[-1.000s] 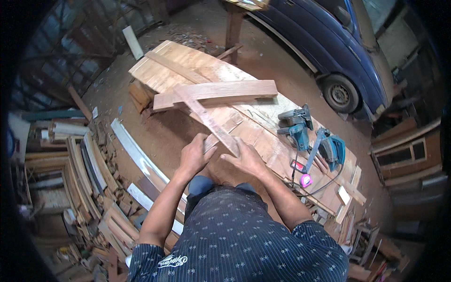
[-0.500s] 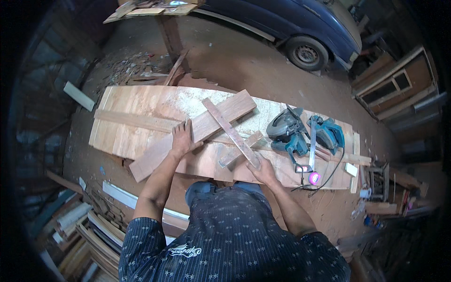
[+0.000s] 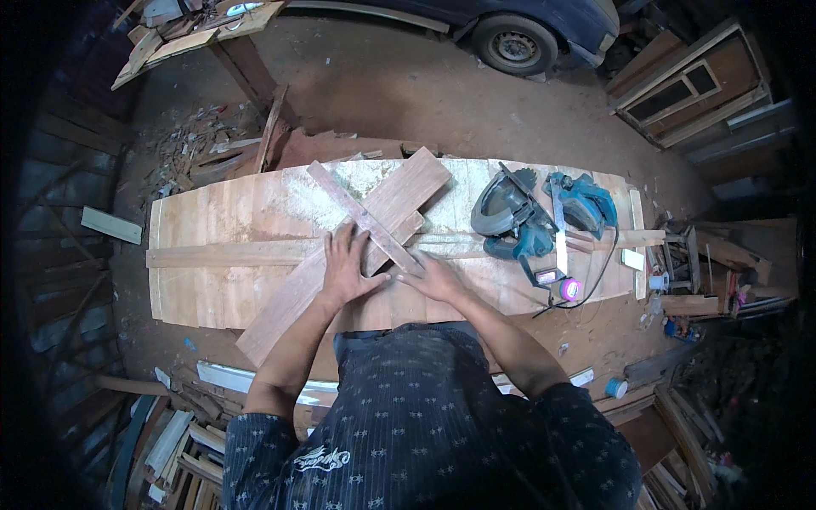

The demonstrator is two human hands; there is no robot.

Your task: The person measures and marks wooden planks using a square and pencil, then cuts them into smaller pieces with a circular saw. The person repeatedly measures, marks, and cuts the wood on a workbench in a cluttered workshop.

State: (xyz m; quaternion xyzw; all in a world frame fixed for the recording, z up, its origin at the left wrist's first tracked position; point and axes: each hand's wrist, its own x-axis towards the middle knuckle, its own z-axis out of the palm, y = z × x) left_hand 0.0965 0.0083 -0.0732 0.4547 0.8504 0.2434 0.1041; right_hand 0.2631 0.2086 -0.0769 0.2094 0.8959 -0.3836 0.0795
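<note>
My left hand (image 3: 344, 265) rests on a wide wooden plank (image 3: 276, 310), fingers spread, beside a narrow wood strip (image 3: 344, 193) that crosses the plank diagonally. My right hand (image 3: 429, 276) is closed on the strip's lower right end, slightly blurred. A short block (image 3: 416, 223) lies partly under the strip. All rest on a long worktop of pale boards (image 3: 191, 293), dusted with sawdust, with a flat batten (image 3: 212, 255) along it. To the right are a black-and-teal circular saw (image 3: 510, 212), a teal power tool (image 3: 588, 206), a metal rule (image 3: 558, 240) and a pink tape measure (image 3: 570, 290).
A dark blue car (image 3: 578, 30) stands beyond a dirt floor. A raised wooden bench (image 3: 191, 42) is at the upper left, with offcuts (image 3: 195, 144) below. A framed panel (image 3: 697, 85) leans at the upper right. Timber stacks (image 3: 178, 446) lie at the lower left.
The view has turned, so the worktop now runs crosswise. My left hand has left the short piece and spread on the plank. The strip has shifted up and left with my right hand.
</note>
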